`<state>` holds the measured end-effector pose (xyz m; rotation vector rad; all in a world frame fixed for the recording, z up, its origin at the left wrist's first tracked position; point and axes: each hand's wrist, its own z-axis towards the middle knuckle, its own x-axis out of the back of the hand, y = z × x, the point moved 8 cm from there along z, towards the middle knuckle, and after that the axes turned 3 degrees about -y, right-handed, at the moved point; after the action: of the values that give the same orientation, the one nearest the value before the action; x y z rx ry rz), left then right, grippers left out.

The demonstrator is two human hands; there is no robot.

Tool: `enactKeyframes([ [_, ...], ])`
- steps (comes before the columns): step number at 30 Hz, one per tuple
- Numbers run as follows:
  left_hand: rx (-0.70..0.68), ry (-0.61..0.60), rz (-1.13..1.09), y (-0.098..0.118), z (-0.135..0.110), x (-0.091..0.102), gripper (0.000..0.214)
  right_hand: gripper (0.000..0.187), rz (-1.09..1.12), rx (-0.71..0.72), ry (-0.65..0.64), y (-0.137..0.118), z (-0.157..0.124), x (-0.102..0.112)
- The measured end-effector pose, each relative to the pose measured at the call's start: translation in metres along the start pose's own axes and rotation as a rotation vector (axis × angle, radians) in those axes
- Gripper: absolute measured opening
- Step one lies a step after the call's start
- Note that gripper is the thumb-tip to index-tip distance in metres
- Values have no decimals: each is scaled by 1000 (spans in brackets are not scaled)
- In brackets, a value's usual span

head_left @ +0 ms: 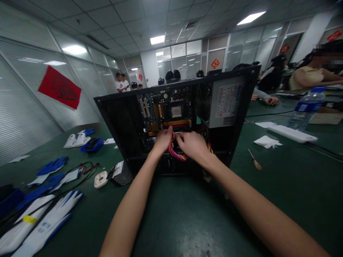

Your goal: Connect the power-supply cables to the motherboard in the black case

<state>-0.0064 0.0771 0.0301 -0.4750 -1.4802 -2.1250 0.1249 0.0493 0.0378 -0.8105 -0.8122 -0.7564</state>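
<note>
An open black computer case (241,107) lies on the green table (174,221), showing a blue motherboard (166,109) and a grey power supply (226,103). Both my hands reach inside it, below the board. My left hand (162,140) is closed, its fingers pinched at the top of a bundle of red, yellow and pink wires (175,153). My right hand (192,144) is closed on the same bundle from the right. The two hands meet at what looks like a connector, which their fingers hide.
White and blue work gloves (45,221) and black cables (80,169) lie at the left. A screwdriver (254,160), white paper (266,141), a white keyboard (293,134) and a water bottle (307,107) sit at the right. Other people sit behind.
</note>
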Motion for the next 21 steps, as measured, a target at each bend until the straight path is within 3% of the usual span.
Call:
enactKeyframes([
  [3,9,44,-3,-2,0,4,52,46,-56,67,39,-12,-4,12],
  [6,28,96,-65,-2,0,7,47,43,104,153,50,-21,-4,17],
  [9,77,53,-276,0,-2,5,41,43,301,231,8,-27,-2,16],
  [12,42,12,-438,17,-7,9,38,44,446,283,-23,-31,-3,21],
  [16,-69,44,-372,49,-17,27,39,43,577,335,-97,-43,-11,31],
  [21,-111,40,-272,72,-27,42,47,40,682,325,-166,-55,-21,36],
])
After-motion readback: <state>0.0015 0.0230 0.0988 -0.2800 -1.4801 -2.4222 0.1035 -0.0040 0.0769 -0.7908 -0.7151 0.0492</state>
